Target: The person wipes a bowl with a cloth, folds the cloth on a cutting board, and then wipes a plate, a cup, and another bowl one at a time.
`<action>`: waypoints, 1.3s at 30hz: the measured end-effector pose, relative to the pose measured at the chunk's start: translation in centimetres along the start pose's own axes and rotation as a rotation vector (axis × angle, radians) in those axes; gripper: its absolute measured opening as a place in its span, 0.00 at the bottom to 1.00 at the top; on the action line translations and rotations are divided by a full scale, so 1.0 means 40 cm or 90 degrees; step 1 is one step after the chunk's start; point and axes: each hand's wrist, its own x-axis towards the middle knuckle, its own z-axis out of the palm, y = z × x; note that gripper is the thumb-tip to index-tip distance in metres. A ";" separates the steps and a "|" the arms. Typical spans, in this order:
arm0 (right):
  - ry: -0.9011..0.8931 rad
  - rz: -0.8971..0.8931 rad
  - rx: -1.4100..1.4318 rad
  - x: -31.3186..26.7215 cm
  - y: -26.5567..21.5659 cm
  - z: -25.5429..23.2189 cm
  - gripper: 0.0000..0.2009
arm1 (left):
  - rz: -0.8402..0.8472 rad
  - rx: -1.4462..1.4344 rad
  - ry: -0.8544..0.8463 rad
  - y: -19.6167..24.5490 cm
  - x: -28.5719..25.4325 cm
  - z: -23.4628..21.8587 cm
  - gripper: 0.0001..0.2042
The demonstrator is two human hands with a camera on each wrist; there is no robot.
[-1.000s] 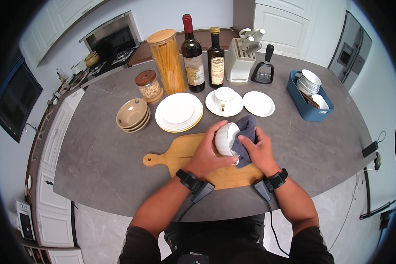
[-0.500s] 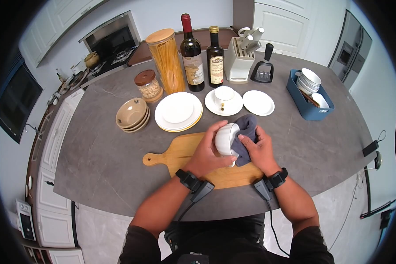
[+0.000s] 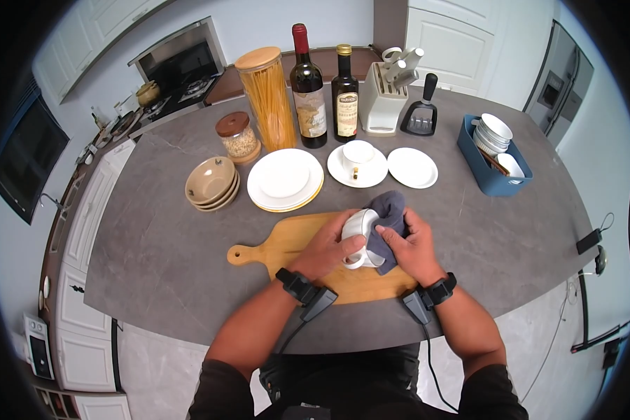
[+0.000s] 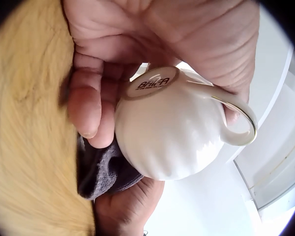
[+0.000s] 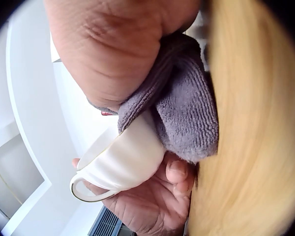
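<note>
A white cup (image 3: 357, 229) with a gold-edged handle is tilted on its side above the wooden board (image 3: 287, 238). My left hand (image 3: 322, 250) grips it around the body, and the left wrist view shows its marked base and the handle (image 4: 243, 123). A grey-purple cloth (image 3: 388, 210) is bunched in my right hand (image 3: 416, 246), pressed at the cup's rim. In the right wrist view the cloth (image 5: 187, 108) reaches over the rim of the cup (image 5: 132, 157); the cup's inside is mostly hidden.
Tan bowls (image 3: 210, 182), stacked white plates (image 3: 284, 175), a cup on a saucer (image 3: 358, 157) and a small plate (image 3: 413, 168) stand beyond the board. Behind are a pasta jar (image 3: 267, 98), two bottles and a knife block (image 3: 383, 101). A blue bin (image 3: 493, 175) holds bowls at right.
The cup has turned in my left hand, so its handle now shows toward me. My left thumb has shifted up onto the cup, and both hands and the cloth have moved slightly.
</note>
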 end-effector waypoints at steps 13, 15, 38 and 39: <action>0.055 0.078 0.040 0.015 0.025 -0.004 0.13 | 0.168 0.072 -0.008 -0.030 0.013 0.009 0.43; 0.048 0.075 0.043 0.013 0.019 -0.003 0.13 | 0.149 0.052 0.011 -0.038 0.014 0.000 0.39; -0.071 -0.007 0.056 -0.014 -0.024 -0.011 0.18 | -0.084 0.154 0.122 0.017 0.016 0.011 0.26; -0.079 -0.008 0.049 -0.013 -0.026 -0.013 0.18 | -0.081 0.142 0.110 0.017 0.016 0.015 0.23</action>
